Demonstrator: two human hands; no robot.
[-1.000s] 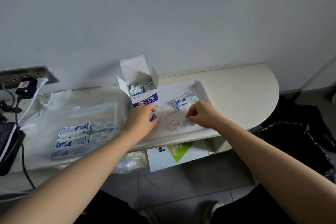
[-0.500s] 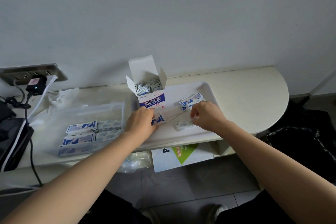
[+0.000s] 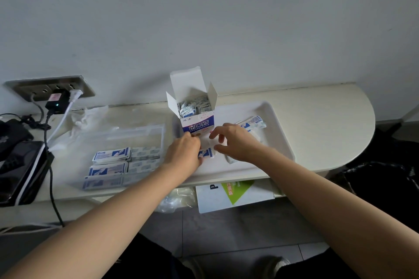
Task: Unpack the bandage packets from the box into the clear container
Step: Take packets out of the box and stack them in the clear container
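Observation:
The open bandage box stands upright at the left end of a white tray, with several packets showing in its top. My left hand pinches a blue-and-white bandage packet just in front of the box. My right hand hovers beside it, fingers loosely curled over white packets on the tray, holding nothing that I can make out. More loose packets lie behind my right hand. To the left, the clear container holds stacked packets.
A wall socket strip with plugs and cables lies at the far left, above a black device. Crumpled plastic wrap sits behind the container. Below the shelf are a white-and-green box and a plastic bag. A black bin bag stands at right.
My right hand has shifted left toward my left hand and its fingers have loosened from a pinch. My left hand stays in front of the box with its packet.

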